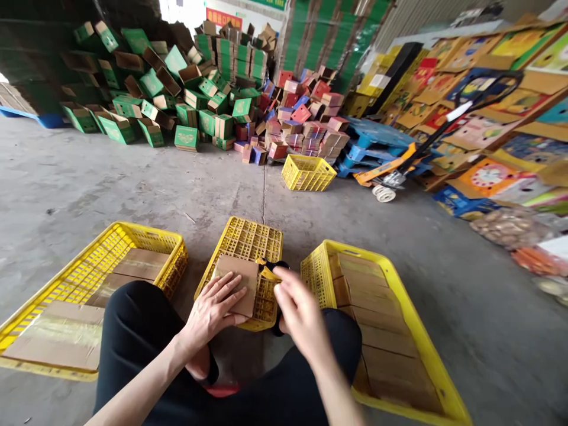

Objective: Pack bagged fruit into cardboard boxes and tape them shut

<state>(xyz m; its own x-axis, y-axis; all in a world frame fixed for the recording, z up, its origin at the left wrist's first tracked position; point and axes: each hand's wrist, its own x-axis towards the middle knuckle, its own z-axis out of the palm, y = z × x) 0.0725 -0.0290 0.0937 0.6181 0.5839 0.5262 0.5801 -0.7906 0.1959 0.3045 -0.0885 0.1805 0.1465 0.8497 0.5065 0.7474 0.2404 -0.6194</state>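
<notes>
Left hand (213,310) lying open, flat on brown flat cardboard box (237,275), near centre; right hand (297,310) clamping yellow-black tape dispenser (267,271).

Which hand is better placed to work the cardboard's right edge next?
Right, probably: right hand holds a yellow-and-black tool at that edge; left hand lies flat on the cardboard, pinning it.
</notes>
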